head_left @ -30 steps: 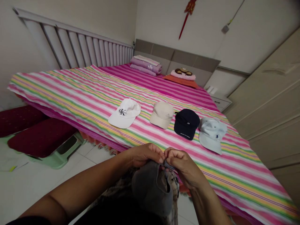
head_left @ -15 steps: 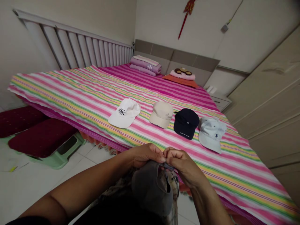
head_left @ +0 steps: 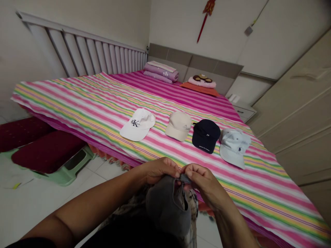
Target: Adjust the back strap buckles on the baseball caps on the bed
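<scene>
I hold a grey cap (head_left: 165, 206) upside down in front of me, its back strap pinched between both hands. My left hand (head_left: 160, 170) is closed on the left end of the strap. My right hand (head_left: 203, 182) is closed on the right end, fingertips touching those of the left. On the striped bed (head_left: 90, 100) beyond lie several caps in a row: a white cap (head_left: 138, 124) with a black logo, a beige cap (head_left: 179, 125), a navy cap (head_left: 206, 135) and a pale blue cap (head_left: 234, 147).
Folded bedding (head_left: 161, 71) and a pillow (head_left: 201, 82) lie at the headboard. Two dark red cushioned stools (head_left: 46, 151) stand on the tiled floor at the left. A nightstand (head_left: 243, 110) and wardrobe doors (head_left: 297, 103) are on the right.
My fingers have shifted slightly on the cap's strap; the strap end now shows between the fingertips. The caps on the bed have not moved.
</scene>
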`<move>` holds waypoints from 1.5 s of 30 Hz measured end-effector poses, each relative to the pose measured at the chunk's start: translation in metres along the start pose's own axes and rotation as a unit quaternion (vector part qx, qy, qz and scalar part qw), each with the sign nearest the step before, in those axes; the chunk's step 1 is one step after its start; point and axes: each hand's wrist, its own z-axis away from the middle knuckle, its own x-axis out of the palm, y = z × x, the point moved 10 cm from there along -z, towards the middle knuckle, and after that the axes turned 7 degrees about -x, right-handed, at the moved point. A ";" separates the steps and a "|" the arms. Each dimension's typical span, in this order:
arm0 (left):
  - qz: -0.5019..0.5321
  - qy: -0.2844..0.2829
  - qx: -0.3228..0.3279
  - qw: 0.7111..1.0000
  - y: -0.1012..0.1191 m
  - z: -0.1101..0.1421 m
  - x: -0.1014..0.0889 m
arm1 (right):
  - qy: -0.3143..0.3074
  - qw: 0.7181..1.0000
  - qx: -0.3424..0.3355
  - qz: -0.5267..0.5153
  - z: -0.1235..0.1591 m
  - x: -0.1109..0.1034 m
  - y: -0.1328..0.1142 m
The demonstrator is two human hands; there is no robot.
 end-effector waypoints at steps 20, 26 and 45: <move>-0.007 0.003 0.024 1.000 0.002 0.001 -0.007 | 0.039 0.982 -0.115 0.144 0.001 -0.004 -0.017; -0.005 -0.009 0.024 1.000 0.002 0.002 -0.005 | 0.047 0.970 -0.138 0.195 0.005 -0.005 -0.023; -0.020 0.003 0.055 0.998 0.009 -0.001 -0.014 | 0.010 0.927 -0.198 0.318 0.004 0.013 -0.031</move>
